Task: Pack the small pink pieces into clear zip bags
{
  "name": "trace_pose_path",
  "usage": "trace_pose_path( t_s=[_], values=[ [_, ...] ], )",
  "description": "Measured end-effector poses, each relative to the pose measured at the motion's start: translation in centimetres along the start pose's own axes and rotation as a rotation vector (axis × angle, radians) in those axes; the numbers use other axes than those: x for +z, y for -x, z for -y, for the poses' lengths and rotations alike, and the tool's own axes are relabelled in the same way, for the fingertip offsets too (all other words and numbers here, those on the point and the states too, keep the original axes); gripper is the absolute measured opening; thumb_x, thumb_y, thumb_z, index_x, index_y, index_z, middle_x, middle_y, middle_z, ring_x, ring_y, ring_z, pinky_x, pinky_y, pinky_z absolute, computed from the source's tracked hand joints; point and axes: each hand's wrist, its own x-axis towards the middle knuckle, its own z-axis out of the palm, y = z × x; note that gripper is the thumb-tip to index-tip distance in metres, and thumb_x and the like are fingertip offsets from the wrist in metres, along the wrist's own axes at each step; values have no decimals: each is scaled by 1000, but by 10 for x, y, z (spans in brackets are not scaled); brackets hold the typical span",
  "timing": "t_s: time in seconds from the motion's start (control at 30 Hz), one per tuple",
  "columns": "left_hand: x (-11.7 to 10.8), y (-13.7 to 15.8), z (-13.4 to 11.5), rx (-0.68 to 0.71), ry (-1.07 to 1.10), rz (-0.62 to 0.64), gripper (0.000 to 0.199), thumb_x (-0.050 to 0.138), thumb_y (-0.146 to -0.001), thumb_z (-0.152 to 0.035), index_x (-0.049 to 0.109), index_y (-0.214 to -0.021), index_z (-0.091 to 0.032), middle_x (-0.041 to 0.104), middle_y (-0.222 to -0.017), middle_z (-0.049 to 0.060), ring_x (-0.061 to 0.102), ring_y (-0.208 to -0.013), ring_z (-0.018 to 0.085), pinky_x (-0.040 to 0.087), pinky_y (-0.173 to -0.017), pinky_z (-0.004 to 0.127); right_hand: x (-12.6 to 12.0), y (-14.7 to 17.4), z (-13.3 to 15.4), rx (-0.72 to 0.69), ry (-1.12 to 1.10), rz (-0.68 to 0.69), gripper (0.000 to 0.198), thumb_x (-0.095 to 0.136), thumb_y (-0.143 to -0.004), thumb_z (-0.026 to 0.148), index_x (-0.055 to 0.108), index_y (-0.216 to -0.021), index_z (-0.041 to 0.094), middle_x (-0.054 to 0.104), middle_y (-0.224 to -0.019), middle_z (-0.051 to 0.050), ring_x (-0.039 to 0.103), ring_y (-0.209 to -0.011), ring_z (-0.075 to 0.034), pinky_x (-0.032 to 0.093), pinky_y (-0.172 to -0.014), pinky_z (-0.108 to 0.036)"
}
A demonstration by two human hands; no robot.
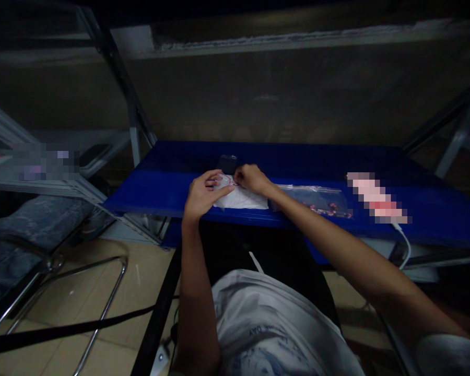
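A white cloth or tissue (245,199) lies near the front edge of the blue table, with a thin reddish loop, perhaps a cord, on its upper left part. My left hand (200,194) rests at the cloth's left side, thumb and fingers spread around the loop. From the right, my right hand (254,178) reaches over the cloth with its fingers pinched together beside the loop. Whatever is between those fingertips is too small to make out. Just behind the hands sits a small dark packet (228,164).
Right of the cloth lies a clear plastic bag (317,200) holding several small reddish pieces. Farther right, a blurred pink object (376,197) has a white cable (407,245) hanging over the edge of the blue table (172,156). A metal-framed chair (109,303) stands at lower left.
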Motion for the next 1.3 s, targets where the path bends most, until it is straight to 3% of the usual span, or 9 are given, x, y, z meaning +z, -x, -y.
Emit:
trace_pose_path(
  t_s=[0.2,0.33,0.5,0.77,0.9,0.97,1.1,1.3],
  values=[
    [3,-2,3,3,42,-10,66,94,-66,-40,74,-123,-15,76,-113,12,70,-97,22,55,-81,31,-10,9,0,-39,-73,-58,21,62,-84,2,78,-91,14,80,-92,-8,71,-85,-19,44,-72,-23],
    [4,-2,6,12,41,-2,67,94,-65,-40,74,-124,-16,75,-117,13,70,-98,22,56,-80,31,-26,25,11,-127,-303,-155,18,60,-85,6,76,-88,15,78,-87,-5,69,-79,-16,45,-72,-23],
    [6,-3,7,23,40,8,67,94,-65,-38,74,-125,-16,75,-116,13,70,-103,24,57,-85,33,-38,37,31,-226,-524,-107,11,61,-87,14,72,-90,15,75,-84,-5,66,-73,-16,46,-68,-25],
    [8,-2,5,31,58,40,66,93,-68,-36,72,-127,-16,77,-114,13,73,-102,23,59,-86,33,-47,34,39,-241,-465,13,14,63,-91,20,77,-89,16,78,-86,-6,68,-80,-18,46,-72,-26],
    [4,1,-2,-1,45,20,64,93,-68,-37,73,-125,-15,76,-114,13,73,-99,22,60,-82,31,-43,19,24,-194,-503,-50,20,61,-92,20,76,-105,14,78,-89,-7,68,-78,-17,48,-70,-26],
    [1,2,-6,-18,34,1,64,93,-67,-39,74,-124,-14,76,-115,14,73,-98,23,61,-80,31,-38,8,14,-120,-411,-74,23,63,-91,19,75,-110,13,78,-91,-8,68,-78,-17,48,-69,-25],
    [-3,3,-10,-42,15,-27,67,94,-66,-41,74,-123,-12,76,-116,15,73,-97,23,61,-76,30,-21,-7,-1,-46,-125,-44,17,67,-88,15,78,-101,13,80,-97,-9,70,-85,-18,47,-72,-24],
    [-4,5,-8,-73,-36,-29,68,92,-70,-45,72,-127,-13,75,-118,16,73,-96,25,59,-58,25,-4,-10,-5,-45,-26,-20,15,68,-88,13,80,-96,14,81,-97,-9,70,-85,-17,46,-72,-23]
  ],
)
